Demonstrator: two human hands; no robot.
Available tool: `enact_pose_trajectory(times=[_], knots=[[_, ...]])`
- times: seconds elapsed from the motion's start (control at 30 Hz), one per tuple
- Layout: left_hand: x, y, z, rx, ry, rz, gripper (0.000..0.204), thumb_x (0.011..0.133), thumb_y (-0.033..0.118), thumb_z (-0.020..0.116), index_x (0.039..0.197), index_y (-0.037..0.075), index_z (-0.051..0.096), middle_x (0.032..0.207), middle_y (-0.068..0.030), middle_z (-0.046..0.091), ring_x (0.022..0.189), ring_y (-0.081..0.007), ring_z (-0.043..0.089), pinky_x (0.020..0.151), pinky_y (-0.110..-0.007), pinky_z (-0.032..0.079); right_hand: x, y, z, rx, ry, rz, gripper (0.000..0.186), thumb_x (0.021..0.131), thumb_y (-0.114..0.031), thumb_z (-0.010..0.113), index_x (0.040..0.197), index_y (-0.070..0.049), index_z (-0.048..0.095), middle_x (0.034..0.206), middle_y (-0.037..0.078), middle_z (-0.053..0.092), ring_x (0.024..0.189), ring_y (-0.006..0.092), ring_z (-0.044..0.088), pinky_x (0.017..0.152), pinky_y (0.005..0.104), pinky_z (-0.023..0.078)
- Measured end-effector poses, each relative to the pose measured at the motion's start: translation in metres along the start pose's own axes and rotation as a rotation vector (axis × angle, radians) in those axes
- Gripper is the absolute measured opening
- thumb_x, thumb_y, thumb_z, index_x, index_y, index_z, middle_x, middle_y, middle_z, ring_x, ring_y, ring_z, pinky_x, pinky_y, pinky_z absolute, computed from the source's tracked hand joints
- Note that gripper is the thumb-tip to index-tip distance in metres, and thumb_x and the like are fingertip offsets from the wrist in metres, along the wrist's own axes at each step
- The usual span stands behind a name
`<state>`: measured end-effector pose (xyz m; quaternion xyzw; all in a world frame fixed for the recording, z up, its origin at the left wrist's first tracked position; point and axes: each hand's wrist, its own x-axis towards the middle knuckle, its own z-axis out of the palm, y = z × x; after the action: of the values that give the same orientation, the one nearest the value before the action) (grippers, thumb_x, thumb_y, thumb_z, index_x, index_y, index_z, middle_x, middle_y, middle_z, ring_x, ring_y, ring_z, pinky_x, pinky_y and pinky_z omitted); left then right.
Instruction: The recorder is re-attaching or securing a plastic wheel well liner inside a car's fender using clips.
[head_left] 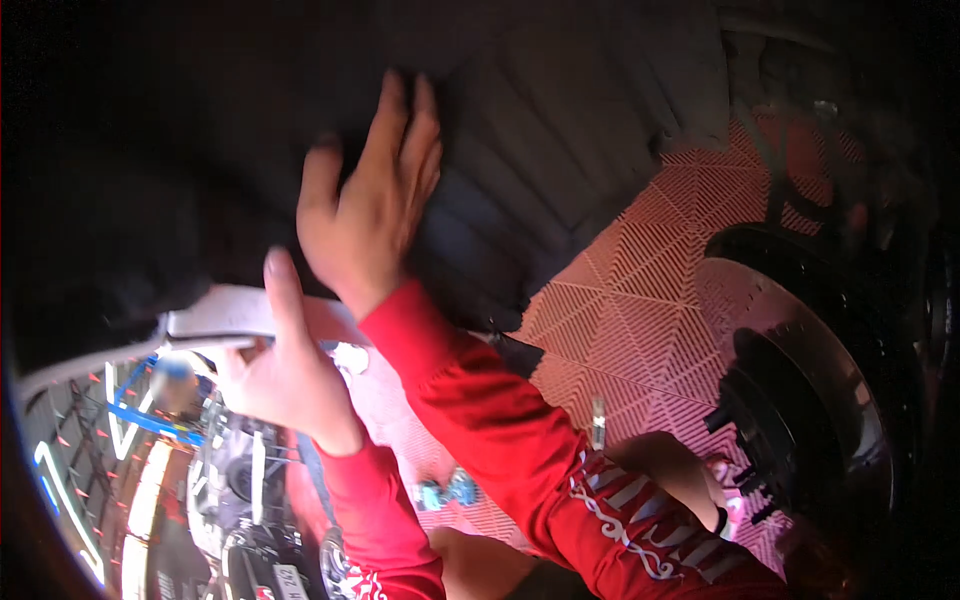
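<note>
brake disc (790, 320): right | liner (560, 100): left of disc | floor tiles (620, 290): between, underneath

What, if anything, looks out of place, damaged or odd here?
The brake disc on the right stands out: it is bare, with no wheel over it. No spill shows on the visible red floor. The dark liner by the right hand is too dim to check for damage.

The scene was viewed from the wearer's head through a fisheye lens, pointed down at the left hand (290, 385) and right hand (370, 205), both seen close.
</note>
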<state>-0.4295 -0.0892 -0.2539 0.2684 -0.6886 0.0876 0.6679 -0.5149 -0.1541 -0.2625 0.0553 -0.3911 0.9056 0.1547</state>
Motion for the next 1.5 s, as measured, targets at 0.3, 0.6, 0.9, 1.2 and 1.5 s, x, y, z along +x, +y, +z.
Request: enact_pose_trajectory(times=[0.3,0.6,0.9,1.2,1.5], knots=[[0.031,-0.004,-0.005,0.059,-0.069,0.246,0.032,0.097,0.024,0.073,0.101,-0.007,0.063,0.093,-0.0127,0.069,0.081,-0.0148,0.059,0.074,-0.033,0.048,0.018,-0.010,-0.013,0.077,-0.031,-0.037,0.079,0.095,-0.029,0.062,0.154,0.009,0.026,0.160,0.036,0.018,0.145,0.0524,0.024,0.117,0.0574,0.021],[0.037,-0.026,-0.010,-0.142,-0.138,0.241,0.030,0.094,0.005,0.074,0.116,-0.010,0.061,0.101,-0.0137,0.070,0.085,-0.0137,0.063,0.074,-0.026,0.052,0.021,-0.009,0.011,-0.158,-0.390,-0.176,0.088,0.103,-0.049,0.042,0.157,0.012,0.009,0.163,0.038,-0.003,0.152,0.0542,-0.003,0.119,0.0671,-0.003],[0.026,-0.018,0.000,-0.037,-0.057,0.319,0.036,0.097,0.020,0.073,0.118,-0.007,0.064,0.109,-0.0156,0.071,0.090,-0.0172,0.064,0.086,-0.035,0.051,0.035,-0.015,0.001,-0.047,-0.380,-0.092,0.133,0.072,-0.064,0.081,0.161,0.003,0.007,0.166,0.033,-0.002,0.153,0.0525,0.000,0.118,0.0694,0.003],[0.030,-0.059,-0.043,0.479,-0.260,0.811,0.023,0.105,0.013,0.050,0.107,-0.008,0.056,0.116,-0.0313,0.056,0.099,-0.0331,0.059,0.081,-0.046,0.048,0.013,0.007,-0.032,0.483,-0.263,-0.069,0.062,0.073,-0.027,0.090,0.123,-0.003,0.062,0.122,0.019,0.061,0.111,0.0334,0.059,0.095,0.0420,0.046],[0.053,-0.037,-0.038,-0.232,-0.266,0.329,0.050,0.108,0.038,0.038,0.095,-0.004,0.060,0.076,-0.0089,0.058,0.071,-0.0160,0.052,0.063,-0.034,0.038,-0.008,-0.027,-0.039,0.610,-0.434,-0.246,0.060,0.075,-0.029,0.089,0.123,-0.003,0.064,0.108,0.017,0.064,0.095,0.0353,0.065,0.081,0.0419,0.053]])
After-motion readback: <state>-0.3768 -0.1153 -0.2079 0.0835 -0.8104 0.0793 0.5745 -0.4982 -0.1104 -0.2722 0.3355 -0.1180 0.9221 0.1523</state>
